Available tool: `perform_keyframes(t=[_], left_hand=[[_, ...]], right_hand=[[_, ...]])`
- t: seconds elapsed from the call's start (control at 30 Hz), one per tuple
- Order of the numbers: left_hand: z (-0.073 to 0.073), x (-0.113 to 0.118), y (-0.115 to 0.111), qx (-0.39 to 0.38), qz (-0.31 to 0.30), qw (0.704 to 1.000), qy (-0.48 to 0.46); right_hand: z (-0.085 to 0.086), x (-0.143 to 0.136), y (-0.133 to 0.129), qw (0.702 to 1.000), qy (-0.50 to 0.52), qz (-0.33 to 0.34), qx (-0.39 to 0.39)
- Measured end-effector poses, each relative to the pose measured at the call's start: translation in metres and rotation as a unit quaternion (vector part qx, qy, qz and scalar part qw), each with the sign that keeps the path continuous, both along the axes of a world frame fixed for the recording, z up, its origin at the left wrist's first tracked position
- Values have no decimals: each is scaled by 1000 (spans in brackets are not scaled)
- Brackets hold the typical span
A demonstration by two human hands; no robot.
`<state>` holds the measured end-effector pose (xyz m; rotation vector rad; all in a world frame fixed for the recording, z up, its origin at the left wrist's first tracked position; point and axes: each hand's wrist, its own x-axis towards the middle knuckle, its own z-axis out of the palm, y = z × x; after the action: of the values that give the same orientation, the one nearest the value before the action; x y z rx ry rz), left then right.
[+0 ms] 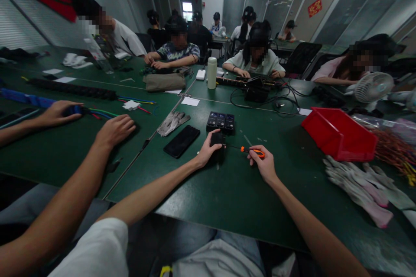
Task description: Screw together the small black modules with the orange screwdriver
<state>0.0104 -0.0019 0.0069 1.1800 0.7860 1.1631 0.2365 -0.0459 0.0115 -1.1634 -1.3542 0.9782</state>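
Observation:
My left hand (209,152) is closed around a small black block-shaped part (218,140), holding it just over the green table (240,199). In my right hand (262,163) is a screwdriver (258,152) with an orange and black handle. Its thin shaft points left, toward the side of the black part; whether the tip touches is too small to tell. Right behind the part sits a black compartmented case (221,122) with several dark pieces in it. A black smartphone (182,141) lies to the left of my left hand.
Grey work gloves (173,123) lie beyond the phone, and more gloves (360,186) at the right. A red bin (339,134) stands near copper-coloured wires (393,151). At left, a neighbour's hands (115,130) rest by cables. A green bottle (212,72) and a fan (373,87) stand farther back.

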Motion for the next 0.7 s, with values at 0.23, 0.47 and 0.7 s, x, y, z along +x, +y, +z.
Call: perform_keyframes(t=[0.23,0.47,0.7], left_hand=[[-1,0,0,59,2,997,57],[-1,0,0,91,39,991,95],[1,0,-1,115,66,983,129]], right_hand=[[-3,0,1,1000,7,-3,1],[-3,1,1,1000,11,8,-2],[-3,1,1,1000,8,4,3]])
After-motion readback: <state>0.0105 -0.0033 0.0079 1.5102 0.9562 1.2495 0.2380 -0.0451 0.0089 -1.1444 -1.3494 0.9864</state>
